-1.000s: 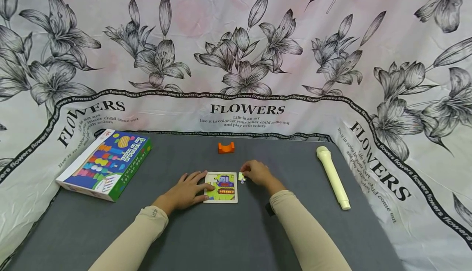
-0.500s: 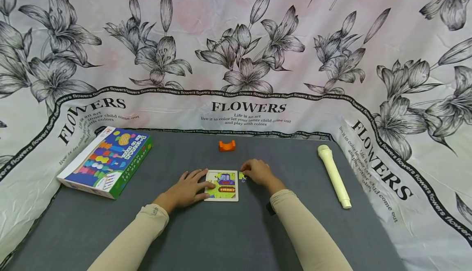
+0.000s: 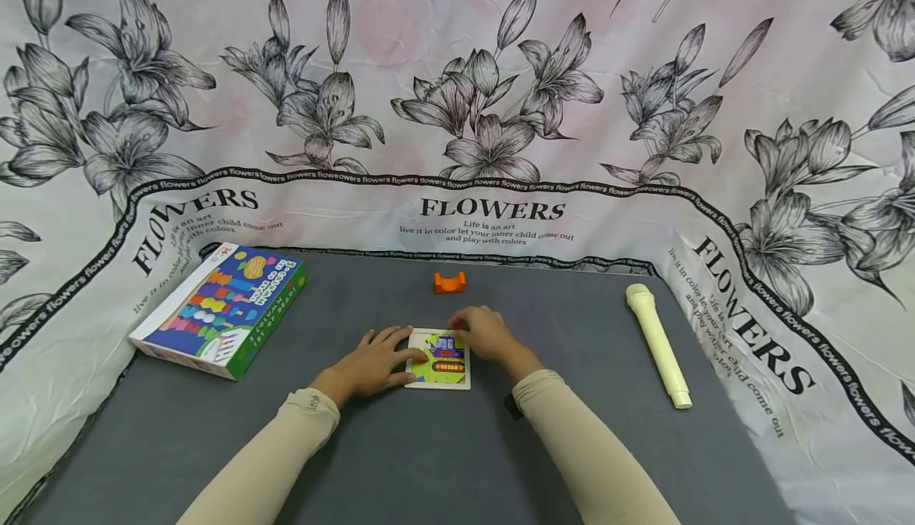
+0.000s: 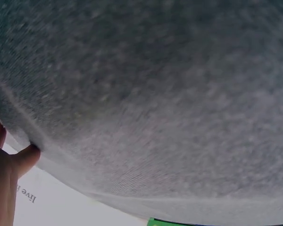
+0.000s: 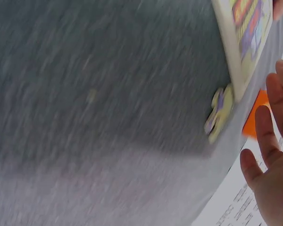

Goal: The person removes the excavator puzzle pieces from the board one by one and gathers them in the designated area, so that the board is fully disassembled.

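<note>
A small square puzzle [image 3: 449, 368] with a pale frame lies on the grey table, showing a digger-like vehicle on yellow-green. My left hand [image 3: 368, 364] rests at its left side with fingers spread, some on the frame and picture. My right hand [image 3: 488, 334] is bent over the puzzle's upper right corner. In the right wrist view its fingers are loosely curved, but the thumb and index tips are cut off, so anything between them is hidden. A yellow and purple puzzle piece [image 5: 220, 110] lies beside the frame, apart from the visible fingers; in the head view the hand covers it.
An orange notched block [image 3: 449, 283] stands beyond the puzzle. To the left lies a blue and green toy box [image 3: 221, 310]. On the right is a cream microphone-shaped stick [image 3: 659, 346]. A flower-printed cloth [image 3: 493, 231] rises along the table's back and sides.
My right hand has shifted left, from beside the puzzle to over its upper right corner. The piece beside the frame is now covered in the head view. My left hand stays on the puzzle.
</note>
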Demonstrator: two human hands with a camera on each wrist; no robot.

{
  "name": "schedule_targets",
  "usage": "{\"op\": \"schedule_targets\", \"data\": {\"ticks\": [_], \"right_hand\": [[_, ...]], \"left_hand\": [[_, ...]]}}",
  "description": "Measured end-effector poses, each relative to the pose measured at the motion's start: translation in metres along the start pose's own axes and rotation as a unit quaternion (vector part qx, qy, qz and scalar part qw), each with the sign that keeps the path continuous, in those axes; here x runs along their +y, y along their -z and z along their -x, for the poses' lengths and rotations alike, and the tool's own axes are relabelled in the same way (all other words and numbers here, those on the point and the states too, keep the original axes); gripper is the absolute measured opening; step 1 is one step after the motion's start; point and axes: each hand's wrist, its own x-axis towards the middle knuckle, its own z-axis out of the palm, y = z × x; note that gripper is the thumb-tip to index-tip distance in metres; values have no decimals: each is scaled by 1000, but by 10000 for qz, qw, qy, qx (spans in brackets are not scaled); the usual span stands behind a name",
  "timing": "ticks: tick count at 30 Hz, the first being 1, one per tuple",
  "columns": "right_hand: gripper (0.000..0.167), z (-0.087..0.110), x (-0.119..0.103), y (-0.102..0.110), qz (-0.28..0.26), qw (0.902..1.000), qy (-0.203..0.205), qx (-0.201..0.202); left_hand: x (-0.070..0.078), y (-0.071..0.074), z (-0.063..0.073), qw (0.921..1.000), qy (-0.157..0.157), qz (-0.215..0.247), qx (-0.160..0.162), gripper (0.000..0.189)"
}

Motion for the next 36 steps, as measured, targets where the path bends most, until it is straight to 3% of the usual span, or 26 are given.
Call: {"op": "schedule_targets", "data": {"ticks": [12, 23, 36], "right_hand": [[19, -4, -8, -22, 747, 9931, 888, -173], [22, -7, -13, -22, 1164, 9892, 781, -439], [18, -12, -18, -19, 878, 9931, 722, -290]], "left_hand": [[7, -1, -9, 9981, 165, -379, -467, 49], [9, 4, -12, 9968, 368, -338, -624, 49], [9, 12, -9, 9976, 227, -339, -553, 49]]}}
